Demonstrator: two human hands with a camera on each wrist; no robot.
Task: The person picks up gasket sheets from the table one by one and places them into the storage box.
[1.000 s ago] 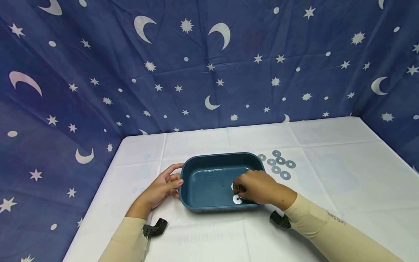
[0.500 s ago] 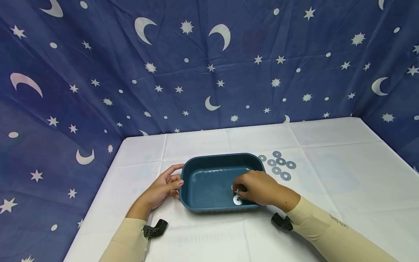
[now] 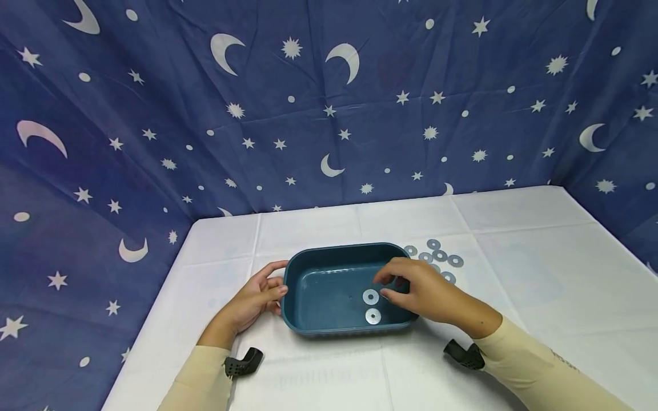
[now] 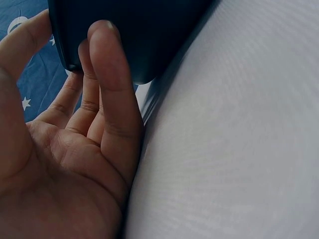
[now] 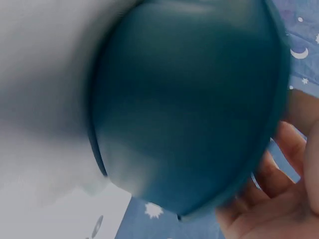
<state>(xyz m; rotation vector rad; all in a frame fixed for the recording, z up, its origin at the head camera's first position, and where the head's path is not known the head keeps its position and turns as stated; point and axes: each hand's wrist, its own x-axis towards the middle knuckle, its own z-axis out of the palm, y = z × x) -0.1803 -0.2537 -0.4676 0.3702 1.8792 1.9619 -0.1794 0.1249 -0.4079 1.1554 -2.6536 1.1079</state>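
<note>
Washers (image 3: 369,317) lay split: two in the right half of the bin (image 3: 324,297), more loose on the white cloth (image 3: 514,274) beside it, so the work looked well short of done. The right hand (image 3: 429,290) hung over the bin, seemingly grasping nothing; the left hand (image 3: 253,301) rested, unclenched, against its left end. Starry blue curtain (image 3: 288,74) stood behind.

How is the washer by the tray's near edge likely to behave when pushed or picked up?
The washer will probably slide rather than roll, since it lies flat in the smooth-looking tray. Its metallic shine suggests stiffness. Looking thin, it may be hard to pinch.
</note>
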